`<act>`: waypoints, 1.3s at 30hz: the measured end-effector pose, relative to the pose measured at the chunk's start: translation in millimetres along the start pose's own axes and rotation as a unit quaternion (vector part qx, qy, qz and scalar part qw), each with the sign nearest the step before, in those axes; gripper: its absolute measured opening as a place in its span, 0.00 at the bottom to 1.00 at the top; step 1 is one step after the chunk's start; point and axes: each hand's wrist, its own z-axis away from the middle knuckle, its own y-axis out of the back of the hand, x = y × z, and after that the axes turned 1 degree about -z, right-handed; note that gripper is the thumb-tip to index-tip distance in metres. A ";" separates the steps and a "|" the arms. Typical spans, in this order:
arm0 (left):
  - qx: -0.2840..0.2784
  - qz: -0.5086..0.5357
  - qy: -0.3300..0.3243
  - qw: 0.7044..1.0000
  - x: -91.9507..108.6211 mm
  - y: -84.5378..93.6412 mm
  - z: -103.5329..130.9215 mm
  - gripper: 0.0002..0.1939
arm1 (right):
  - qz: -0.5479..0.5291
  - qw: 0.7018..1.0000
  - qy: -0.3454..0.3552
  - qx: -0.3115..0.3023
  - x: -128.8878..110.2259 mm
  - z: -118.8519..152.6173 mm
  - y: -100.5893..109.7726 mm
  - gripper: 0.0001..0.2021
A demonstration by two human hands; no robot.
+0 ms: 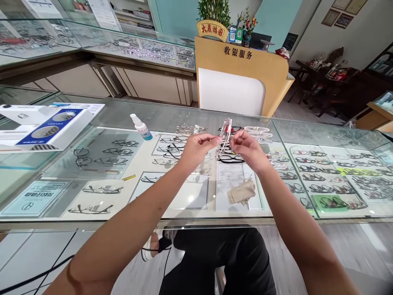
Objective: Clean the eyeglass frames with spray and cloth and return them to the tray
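Note:
Above the glass counter I hold a pair of eyeglasses (227, 133) with a clear, pinkish frame, turned on end. My left hand (199, 149) pinches one side of it between thumb and fingers. On the other side my right hand (248, 150) has its fingertips closed at the frame; exactly which part they grip is hard to see. Below and behind the hands lie several more glasses, among them a black pair (231, 159). A beige cleaning cloth (242, 192) is crumpled on the counter nearer to me.
A spray bottle (141, 128) stands to the left of the hands. Farther left is an open white-and-blue box (46, 127). Rows of glasses (331, 188) lie in the display case at right. A wooden cashier desk (242, 53) stands beyond the counter (147, 107).

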 end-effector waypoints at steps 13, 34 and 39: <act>0.004 -0.058 -0.033 0.998 -6.8 -4.6 6.0 0.20 | 0.017 1.000 0.003 0.000 1.2 1.5 -4.0 0.17; -0.038 -0.056 -0.019 0.998 -8.8 -4.2 3.8 0.21 | 0.039 0.997 0.020 0.056 -0.3 1.5 -9.3 0.14; -0.003 -0.052 -0.019 0.998 -8.7 -4.1 3.1 0.20 | 0.040 0.995 0.027 0.084 -1.5 0.1 -8.6 0.12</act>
